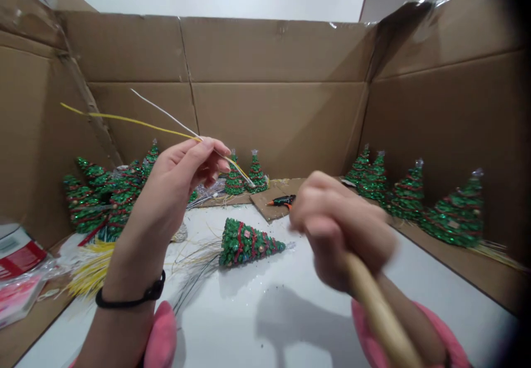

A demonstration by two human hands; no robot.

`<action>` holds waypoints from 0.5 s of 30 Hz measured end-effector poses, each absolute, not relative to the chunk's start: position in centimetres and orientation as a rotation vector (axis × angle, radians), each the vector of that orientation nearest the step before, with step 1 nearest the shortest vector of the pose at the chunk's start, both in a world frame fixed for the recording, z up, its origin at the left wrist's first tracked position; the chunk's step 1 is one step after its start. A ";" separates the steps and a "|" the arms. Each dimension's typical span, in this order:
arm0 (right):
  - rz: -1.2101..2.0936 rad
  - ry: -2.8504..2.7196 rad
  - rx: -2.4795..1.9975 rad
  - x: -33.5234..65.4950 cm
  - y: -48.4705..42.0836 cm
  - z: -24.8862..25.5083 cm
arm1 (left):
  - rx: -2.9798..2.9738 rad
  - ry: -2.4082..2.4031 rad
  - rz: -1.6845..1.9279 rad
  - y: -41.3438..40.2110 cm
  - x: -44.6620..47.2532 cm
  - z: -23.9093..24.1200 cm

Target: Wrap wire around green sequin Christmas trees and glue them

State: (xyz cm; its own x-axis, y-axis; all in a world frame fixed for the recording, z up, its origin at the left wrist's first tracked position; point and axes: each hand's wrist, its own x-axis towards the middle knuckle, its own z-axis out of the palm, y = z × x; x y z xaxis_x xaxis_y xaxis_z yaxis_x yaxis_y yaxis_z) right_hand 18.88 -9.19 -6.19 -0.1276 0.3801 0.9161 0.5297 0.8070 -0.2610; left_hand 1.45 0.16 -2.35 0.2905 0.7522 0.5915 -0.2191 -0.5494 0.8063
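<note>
My left hand (194,163) is raised at centre left. Its thumb and fingers pinch a yellow wire (136,122) and a white wire (160,108), whose joined ends stick out to the right, toward the back. My right hand (340,224), smeared by motion, is closed around a wooden handle (377,312) that runs down toward me; whatever is at its other end is hidden. Between and below my hands, a small green Christmas tree (249,242) with red garland lies on its side on the white tabletop (232,312). Thin wires trail from its base to the left.
Cardboard walls (282,119) enclose the table. More small trees stand at the left (120,196), back (255,171) and right (456,207). A glue gun (282,201) lies on a cardboard piece (263,208). Yellow wires (93,263) and a red-and-white package (20,252) are at left.
</note>
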 end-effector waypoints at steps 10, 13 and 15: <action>-0.239 -1.802 -0.974 19.0 -4.0 -6.3 | 1.652 0.506 1.279 0.5 1.9 -2.8; -0.234 -1.798 -0.964 19.1 -4.1 -6.3 | 1.629 0.485 1.259 0.2 2.3 -2.9; -0.184 -1.790 -0.958 19.2 -4.1 -6.2 | 1.635 0.492 1.271 0.0 2.5 -3.0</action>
State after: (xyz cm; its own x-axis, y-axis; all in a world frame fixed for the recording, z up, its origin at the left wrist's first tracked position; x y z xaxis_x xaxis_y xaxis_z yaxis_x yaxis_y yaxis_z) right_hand 19.18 -4.06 -6.16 -0.1299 0.5185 0.8452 0.6793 0.6675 -0.3050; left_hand 2.50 0.01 -3.00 0.3728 0.7782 0.5053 -0.2348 -0.4478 0.8628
